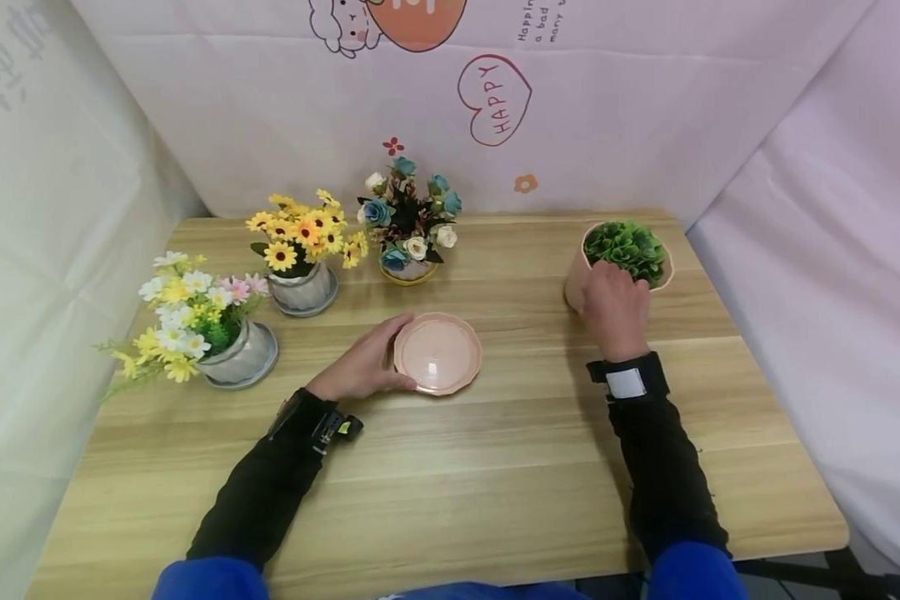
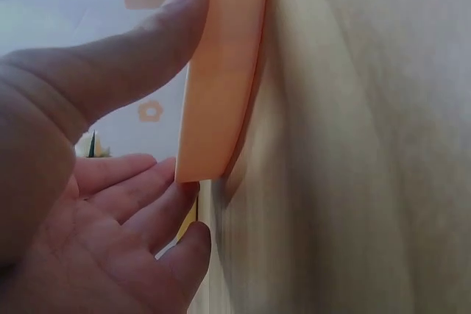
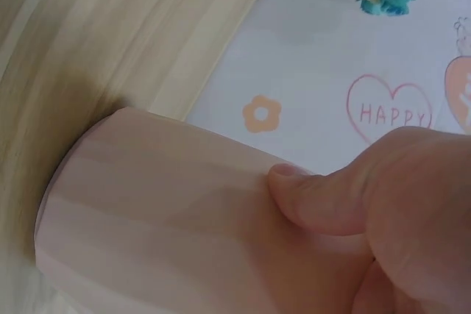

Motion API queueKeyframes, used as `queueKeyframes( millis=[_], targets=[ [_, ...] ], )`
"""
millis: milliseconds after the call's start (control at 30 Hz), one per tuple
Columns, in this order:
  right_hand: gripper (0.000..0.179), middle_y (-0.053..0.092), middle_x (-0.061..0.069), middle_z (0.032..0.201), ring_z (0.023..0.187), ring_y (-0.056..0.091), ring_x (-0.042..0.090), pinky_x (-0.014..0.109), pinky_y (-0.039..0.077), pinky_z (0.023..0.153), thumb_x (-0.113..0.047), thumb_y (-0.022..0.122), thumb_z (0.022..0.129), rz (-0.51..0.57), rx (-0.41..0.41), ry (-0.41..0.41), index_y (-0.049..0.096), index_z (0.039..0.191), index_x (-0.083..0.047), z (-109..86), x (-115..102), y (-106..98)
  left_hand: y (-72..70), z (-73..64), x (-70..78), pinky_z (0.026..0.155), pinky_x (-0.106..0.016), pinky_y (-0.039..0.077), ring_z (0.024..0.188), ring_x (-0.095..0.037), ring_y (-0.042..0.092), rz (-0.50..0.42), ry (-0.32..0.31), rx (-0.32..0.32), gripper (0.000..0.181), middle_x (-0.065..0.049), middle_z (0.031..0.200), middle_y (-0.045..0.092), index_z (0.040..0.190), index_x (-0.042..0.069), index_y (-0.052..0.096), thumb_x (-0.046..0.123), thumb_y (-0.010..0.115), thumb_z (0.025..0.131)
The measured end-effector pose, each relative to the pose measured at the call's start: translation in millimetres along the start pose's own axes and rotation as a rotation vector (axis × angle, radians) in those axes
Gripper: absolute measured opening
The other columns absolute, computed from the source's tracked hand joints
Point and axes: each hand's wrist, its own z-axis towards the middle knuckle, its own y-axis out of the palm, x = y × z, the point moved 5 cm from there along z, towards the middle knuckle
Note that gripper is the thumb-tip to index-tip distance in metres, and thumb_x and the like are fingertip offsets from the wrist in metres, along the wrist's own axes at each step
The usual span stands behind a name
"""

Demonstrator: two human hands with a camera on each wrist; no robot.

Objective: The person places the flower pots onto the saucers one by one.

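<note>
My left hand [image 1: 363, 364] holds a shallow pink saucer [image 1: 438, 354] with a scalloped rim, low over the wooden table. The left wrist view shows the thumb along one side of the saucer's wall [image 2: 228, 71] and fingertips at its lower edge. At the right, my right hand [image 1: 618, 312] grips the near rim of a tall pink flowerpot [image 1: 576, 283]. Leafy green foliage [image 1: 626, 248] fills the pot's mouth. In the right wrist view the thumb presses on the pot's outer wall [image 3: 169, 204], while the other fingers are mostly hidden. The pot's base meets the tabletop.
Three potted artificial flowers stand at the left and back: white and yellow daisies [image 1: 183, 321], yellow sunflowers [image 1: 303, 233], and blue and white roses [image 1: 412, 212]. Printed cloth [image 1: 607, 100] hangs behind the wooden table [image 1: 495, 483].
</note>
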Motion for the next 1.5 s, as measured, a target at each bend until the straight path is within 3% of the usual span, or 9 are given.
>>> queueKeyframes(
  millis=[200, 367, 600, 800, 1100, 1200, 1367, 1500],
  targets=[
    [0.027, 0.048, 0.016, 0.062, 0.056, 0.053, 0.04, 0.035, 0.022, 0.05, 0.007, 0.06, 0.092, -0.038, 0.071, -0.085, 0.046, 0.07, -0.001, -7.9, -17.7, -2.9, -1.3, -1.6, 0.0, 0.133, -0.056, 0.025, 0.161, -0.038, 0.027, -0.005, -0.009, -0.014, 0.11, -0.02, 0.172, 0.03, 0.166, 0.005, 0.026, 0.027, 0.093, 0.082],
    [0.028, 0.046, 0.015, 0.06, 0.053, 0.051, 0.039, 0.033, 0.019, 0.05, 0.005, 0.057, 0.096, -0.052, 0.113, -0.138, 0.047, 0.069, 0.0, -14.7, -33.3, -4.8, -1.6, -1.1, -0.2, 0.133, -0.056, 0.024, 0.161, -0.038, 0.027, -0.016, -0.021, -0.016, 0.11, -0.019, 0.173, 0.029, 0.167, 0.006, 0.026, 0.027, 0.093, 0.082],
    [0.024, 0.053, 0.017, 0.065, 0.057, 0.055, 0.038, 0.032, 0.02, 0.051, 0.0, 0.059, 0.099, -0.08, 0.093, -0.203, 0.052, 0.075, 0.002, -24.2, -55.7, -6.2, -1.9, -1.4, -2.6, 0.133, -0.056, 0.024, 0.162, -0.037, 0.026, -0.016, -0.031, -0.014, 0.111, -0.018, 0.173, 0.029, 0.167, 0.007, 0.025, 0.029, 0.093, 0.082],
    [0.023, 0.057, 0.017, 0.071, 0.063, 0.059, 0.038, 0.039, 0.032, 0.051, -0.005, 0.064, 0.1, -0.062, 0.047, -0.232, 0.054, 0.08, 0.001, -32.9, -74.3, -6.4, -2.3, -1.2, -4.8, 0.133, -0.056, 0.024, 0.162, -0.037, 0.026, -0.024, -0.034, -0.013, 0.111, -0.018, 0.173, 0.028, 0.167, 0.008, 0.025, 0.03, 0.093, 0.082],
    [0.023, 0.056, 0.015, 0.069, 0.063, 0.059, 0.037, 0.036, 0.029, 0.052, -0.01, 0.065, 0.101, -0.075, 0.135, -0.313, 0.056, 0.082, 0.0, -44.7, -98.6, -11.1, -3.2, -0.8, -3.1, 0.133, -0.056, 0.024, 0.162, -0.038, 0.026, -0.03, -0.032, -0.01, 0.112, -0.019, 0.173, 0.028, 0.167, 0.007, 0.025, 0.027, 0.094, 0.082],
    [0.023, 0.058, 0.016, 0.072, 0.066, 0.06, 0.037, 0.038, 0.034, 0.054, -0.012, 0.067, 0.101, -0.068, 0.103, -0.323, 0.057, 0.086, 0.001, -46.0, -100.8, -11.4, -2.5, -0.5, -4.1, 0.133, -0.056, 0.024, 0.161, -0.038, 0.027, -0.032, -0.022, -0.006, 0.111, -0.02, 0.173, 0.029, 0.166, 0.005, 0.025, 0.026, 0.094, 0.082],
    [0.021, 0.066, 0.019, 0.085, 0.084, 0.066, 0.04, 0.047, 0.043, 0.066, -0.015, 0.073, 0.099, 0.018, -0.017, -0.264, 0.058, 0.095, 0.0, -44.4, -96.9, -13.7, -0.4, 0.4, -5.6, 0.133, -0.055, 0.025, 0.161, -0.039, 0.028, -0.039, -0.004, -0.006, 0.111, -0.022, 0.172, 0.03, 0.166, 0.003, 0.026, 0.026, 0.094, 0.082],
    [0.02, 0.068, 0.019, 0.09, 0.088, 0.066, 0.04, 0.048, 0.042, 0.07, -0.016, 0.071, 0.1, 0.09, -0.001, -0.284, 0.057, 0.097, -0.003, -40.3, -102.0, -27.0, -1.6, 0.6, -6.7, 0.133, -0.055, 0.026, 0.161, -0.037, 0.029, -0.046, -0.009, 0.011, 0.111, -0.02, 0.172, 0.031, 0.166, 0.004, 0.027, 0.026, 0.094, 0.081]
  ],
)
